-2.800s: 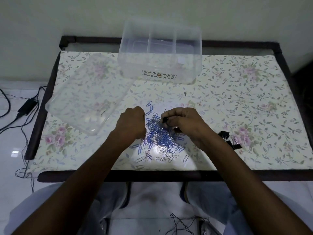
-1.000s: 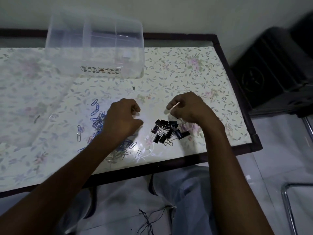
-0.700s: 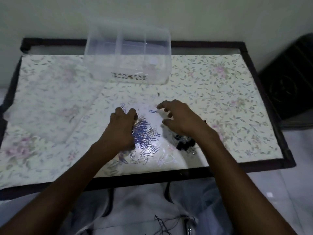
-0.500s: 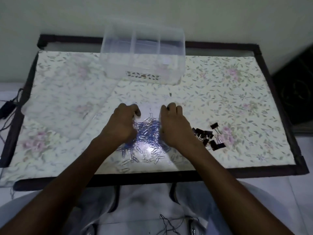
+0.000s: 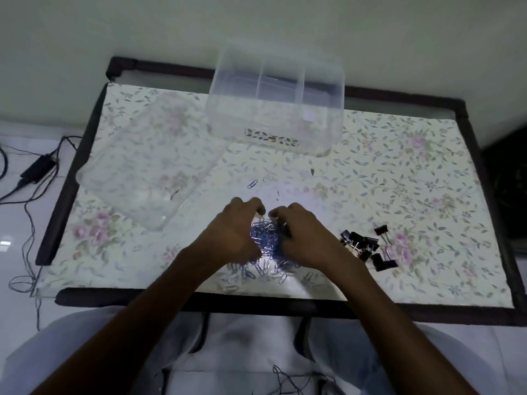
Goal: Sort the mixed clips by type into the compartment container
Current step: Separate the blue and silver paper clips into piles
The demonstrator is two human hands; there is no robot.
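Head camera looks down on a floral-covered table point(image 5: 399, 172) where a heap of blue paper clips point(image 5: 265, 240) lies near the front edge, and everything else is placed from that heap. The left hand point(image 5: 232, 235) presses against the heap's left side and the right hand point(image 5: 303, 238) against its right side, both with fingers curled inward so that their fingertips nearly meet over the far end of the heap; they cup the clips between them, though whether either actually pinches a clip cannot be told. More loose clips spill out of the heap toward the front edge of the table. A single blue clip point(image 5: 252, 184) lies apart, beyond the heap. To the right of the heap, just past the right wrist, sits a cluster of black binder clips point(image 5: 368, 248). Well beyond the heap stands the clear compartment container point(image 5: 273, 115), its inner dividers visible. Beyond and to the left of the heap lies a clear flat lid point(image 5: 148, 178). Off the table, far left, cables and a black adapter point(image 5: 38, 168) lie on the floor.
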